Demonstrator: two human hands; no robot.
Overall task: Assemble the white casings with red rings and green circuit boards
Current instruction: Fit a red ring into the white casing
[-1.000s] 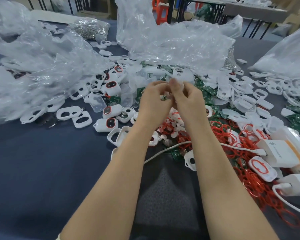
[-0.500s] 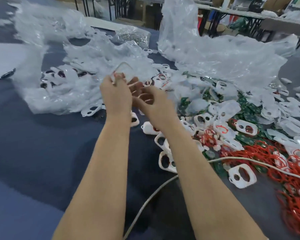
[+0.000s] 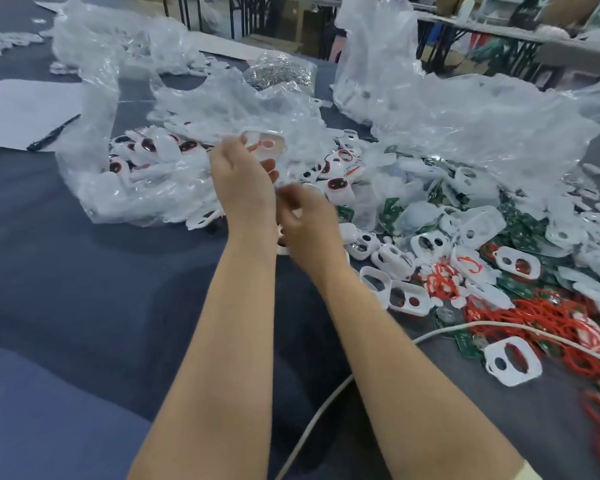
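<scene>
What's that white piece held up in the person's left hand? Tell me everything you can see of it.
The white casing is a rounded oblong shell, plastic by its look, with two openings in its face and red showing inside. The left hand grips its left end, holding it raised before the clear plastic bags. Blur hides finer detail.

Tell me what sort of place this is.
Most likely a small electronics assembly workshop. Loose white casings, red rings and green circuit boards lie heaped in bulk on the table beside clear plastic bags, the left hand holds up one casing, and more work tables stand behind.
</scene>
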